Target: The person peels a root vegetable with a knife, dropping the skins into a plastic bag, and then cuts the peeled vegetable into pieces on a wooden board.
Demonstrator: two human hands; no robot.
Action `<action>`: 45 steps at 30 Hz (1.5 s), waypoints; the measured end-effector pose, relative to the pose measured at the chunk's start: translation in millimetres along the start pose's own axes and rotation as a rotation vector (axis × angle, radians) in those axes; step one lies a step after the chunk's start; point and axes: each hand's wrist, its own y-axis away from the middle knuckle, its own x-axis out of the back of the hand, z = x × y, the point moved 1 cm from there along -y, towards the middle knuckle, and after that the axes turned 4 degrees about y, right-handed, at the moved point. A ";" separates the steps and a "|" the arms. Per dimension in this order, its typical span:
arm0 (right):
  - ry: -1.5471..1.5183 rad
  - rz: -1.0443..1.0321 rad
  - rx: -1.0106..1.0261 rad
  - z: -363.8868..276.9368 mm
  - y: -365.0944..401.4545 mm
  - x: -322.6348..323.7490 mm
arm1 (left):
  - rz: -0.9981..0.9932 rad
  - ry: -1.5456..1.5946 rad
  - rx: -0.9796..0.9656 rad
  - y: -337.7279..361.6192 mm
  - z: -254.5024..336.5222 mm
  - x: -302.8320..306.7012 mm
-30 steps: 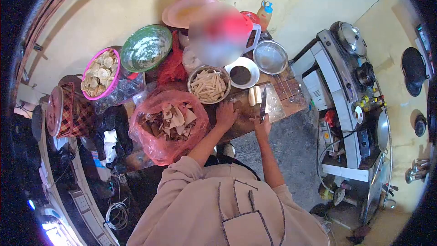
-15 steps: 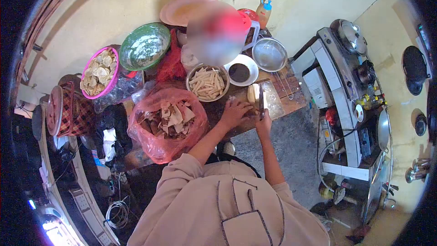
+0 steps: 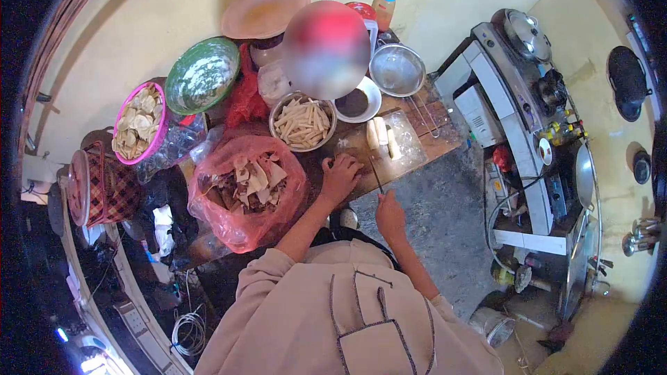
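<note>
My right hand (image 3: 390,217) is closed round the handle of a knife (image 3: 376,173), whose blade points away from me over the table edge. To its left, my left hand (image 3: 340,175) rests at the table's near edge with its fingers bent; whether anything lies under them is hidden. Pale peeled pieces (image 3: 379,135) lie on a clear plastic sheet (image 3: 408,144) beyond the knife. A metal bowl of pale cut sticks (image 3: 302,123) stands behind my left hand. The pink plastic bag (image 3: 246,187) with peelings sits left of that hand.
A white bowl of dark liquid (image 3: 360,102) and a strainer (image 3: 397,69) stand at the back. Farther left are a green basin (image 3: 203,75) and a pink-rimmed basket of slices (image 3: 140,123). A stove (image 3: 514,90) is at the right. One area at the back is blurred.
The knife has moved away from the pale pieces, toward the left and nearer me, with my right hand. My left hand has shifted slightly left. The whole view has shifted a little.
</note>
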 end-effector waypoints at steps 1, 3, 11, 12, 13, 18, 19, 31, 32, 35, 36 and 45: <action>0.002 -0.002 -0.004 -4.9 0.2 4.2 | 0.020 -0.010 -0.004 1.1 0.0 -2.8; 0.007 0.013 -0.005 -6.3 1.4 3.9 | 0.062 -0.033 -0.011 5.2 -0.3 -5.7; -0.013 0.026 0.038 -4.9 1.2 -6.8 | 0.121 -0.068 -0.013 8.3 2.2 -7.4; -0.036 0.009 0.020 -4.3 0.8 -7.9 | 0.111 -0.061 -0.012 8.1 2.6 -5.8; -0.059 -0.009 0.003 -3.3 -0.4 -9.4 | 0.089 -0.063 -0.001 7.2 3.3 -4.5; -0.008 -0.091 -0.029 -6.0 -11.9 -4.7 | 0.069 -0.047 -0.004 5.3 3.9 -12.5; -0.029 -0.096 0.011 -7.2 -17.0 1.0 | 0.065 -0.026 -0.008 5.1 0.7 -16.4; 0.036 -0.106 -0.018 -10.6 -46.4 -14.1 | 0.085 -0.103 -0.018 -0.6 0.7 -15.6; 0.034 -0.096 -0.052 -13.2 -42.4 -12.3 | 0.087 -0.119 -0.019 -0.4 0.7 -15.3; -0.027 -0.013 0.056 -9.0 -47.9 -30.4 | 0.107 -0.155 -0.013 8.5 4.4 -14.1; -0.011 -0.011 0.043 -12.5 -50.3 -29.4 | 0.122 -0.168 -0.010 7.8 2.5 -13.8; 0.047 -0.064 0.063 34.0 -5.7 -23.3 | 0.144 -0.164 0.088 3.0 5.3 -12.0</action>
